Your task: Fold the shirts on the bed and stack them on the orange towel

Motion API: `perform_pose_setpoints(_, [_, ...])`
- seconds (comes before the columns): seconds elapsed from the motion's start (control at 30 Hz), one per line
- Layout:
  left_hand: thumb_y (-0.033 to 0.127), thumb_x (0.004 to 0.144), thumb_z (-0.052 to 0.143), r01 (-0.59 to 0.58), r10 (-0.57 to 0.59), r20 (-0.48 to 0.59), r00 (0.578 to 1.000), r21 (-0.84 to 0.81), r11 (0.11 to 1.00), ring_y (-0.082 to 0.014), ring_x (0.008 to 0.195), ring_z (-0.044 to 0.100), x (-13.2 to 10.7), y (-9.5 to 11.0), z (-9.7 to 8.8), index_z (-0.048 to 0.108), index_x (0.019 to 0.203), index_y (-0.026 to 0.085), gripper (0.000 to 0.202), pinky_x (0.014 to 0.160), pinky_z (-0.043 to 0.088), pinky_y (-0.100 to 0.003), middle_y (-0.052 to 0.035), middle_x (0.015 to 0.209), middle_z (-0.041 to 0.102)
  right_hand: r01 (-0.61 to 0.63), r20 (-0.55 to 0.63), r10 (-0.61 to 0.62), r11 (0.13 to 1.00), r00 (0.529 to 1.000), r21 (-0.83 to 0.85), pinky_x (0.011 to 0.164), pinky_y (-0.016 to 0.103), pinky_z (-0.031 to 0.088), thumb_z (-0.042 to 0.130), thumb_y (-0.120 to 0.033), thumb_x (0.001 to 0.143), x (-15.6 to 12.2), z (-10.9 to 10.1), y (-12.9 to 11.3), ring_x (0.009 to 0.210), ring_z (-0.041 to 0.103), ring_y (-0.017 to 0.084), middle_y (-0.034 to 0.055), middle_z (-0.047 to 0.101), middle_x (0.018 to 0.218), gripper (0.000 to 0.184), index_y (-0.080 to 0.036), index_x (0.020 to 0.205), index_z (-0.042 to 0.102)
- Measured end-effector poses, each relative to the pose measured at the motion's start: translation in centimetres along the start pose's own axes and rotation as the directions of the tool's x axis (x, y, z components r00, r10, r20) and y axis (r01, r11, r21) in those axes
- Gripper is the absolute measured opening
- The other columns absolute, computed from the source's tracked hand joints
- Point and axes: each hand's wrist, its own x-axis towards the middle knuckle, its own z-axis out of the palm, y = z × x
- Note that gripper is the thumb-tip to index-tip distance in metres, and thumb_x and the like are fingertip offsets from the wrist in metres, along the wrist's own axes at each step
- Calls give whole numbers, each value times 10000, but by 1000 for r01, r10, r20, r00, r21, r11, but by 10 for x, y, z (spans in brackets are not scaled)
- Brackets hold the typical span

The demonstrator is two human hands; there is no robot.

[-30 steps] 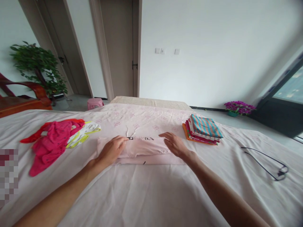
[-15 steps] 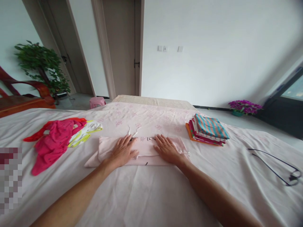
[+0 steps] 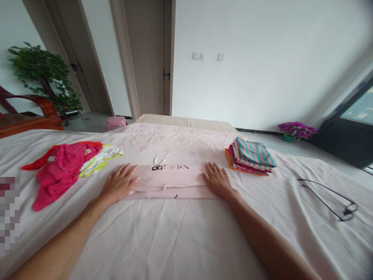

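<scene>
A pale pink garment [image 3: 175,181] lies folded into a long flat strip in front of me, with black print along its far edge and white drawstrings beyond that edge. My left hand [image 3: 121,181] rests flat on its left end, fingers stretched out. Over the right end lies my right hand [image 3: 217,179], palm down with its fingers spread. The garment's two ends are partly hidden under the hands.
Loose pink, red and white clothes [image 3: 58,167] lie to the left on the floral sheet [image 3: 157,241]. A stack of folded clothes [image 3: 250,155] sits at the right, with eyeglasses [image 3: 332,200] nearer me. A pink stool [image 3: 117,122] stands beyond the covered surface.
Both hands have slid outward from the garment's middle to its ends, uncovering the black print. The view has shifted slightly.
</scene>
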Motion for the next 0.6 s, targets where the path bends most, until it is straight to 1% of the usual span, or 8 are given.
perform_pose_setpoints(0.13, [531,895,427,51,-47,24,999,-233,971,-325,1443,359,2,-13,-4,535,1392,241,586,1143,308,-538,-115,1548,435,14,-9,-14,1000,1000,-12,1174,517,233,229,-478,1018,0,2,2,1487,243,278,94,268,1611,627,-165,1554,318])
perform_pose_setpoints(0.2, [535,890,406,87,-77,41,996,-445,891,-284,1421,406,3,-22,-11,571,1348,223,578,1161,320,-474,-111,1514,484,14,-12,-15,1000,1000,-20,1173,510,236,228,-476,1018,1,3,3,1486,244,274,89,277,1610,622,-174,1554,320])
perform_pose_setpoints(0.23, [542,886,404,127,-125,42,991,-553,823,-265,1399,441,3,-29,-17,584,1328,212,580,1156,341,-436,-110,1488,516,13,-14,-14,1000,1000,-23,1175,506,233,228,-472,1018,1,3,3,1487,243,271,87,284,1609,618,-177,1554,320])
perform_pose_setpoints(0.27, [551,879,409,177,-197,43,980,-645,744,-251,1363,486,2,-36,-22,594,1307,200,584,1134,376,-403,-113,1455,550,12,-14,-12,1000,1000,-26,1176,504,228,229,-470,1018,2,3,3,1487,241,269,86,292,1606,616,-178,1553,320])
perform_pose_setpoints(0.33, [569,864,421,279,-371,50,927,-753,596,-243,1241,595,-2,-53,-34,608,1258,175,588,1036,474,-372,-130,1370,617,6,-15,-6,1000,1000,-25,1177,500,223,229,-474,1018,2,3,3,1487,240,266,80,303,1604,615,-182,1552,324])
perform_pose_setpoints(0.4, [582,842,441,369,-498,79,864,-773,517,-251,1048,690,-8,-69,-45,633,1174,150,577,875,553,-371,-155,1231,689,-3,-17,3,1000,1000,-19,1175,496,227,223,-482,1018,2,4,2,1485,242,261,74,305,1605,617,-185,1549,329])
perform_pose_setpoints(0.5, [596,816,477,458,-547,128,827,-717,525,-244,809,714,-16,-84,-59,672,1023,149,530,710,558,-357,-123,973,749,-7,-18,7,1000,1000,-9,1174,488,226,211,-491,1019,3,6,3,1485,237,249,64,297,1609,623,-183,1547,330])
perform_pose_setpoints(0.6, [572,829,478,441,-554,57,830,-675,592,-232,807,705,-17,-76,-67,676,952,177,458,735,543,-334,-74,879,749,-12,-17,12,1000,1000,-3,1177,488,219,205,-494,1018,3,7,3,1489,223,244,58,293,1612,626,-182,1546,329])
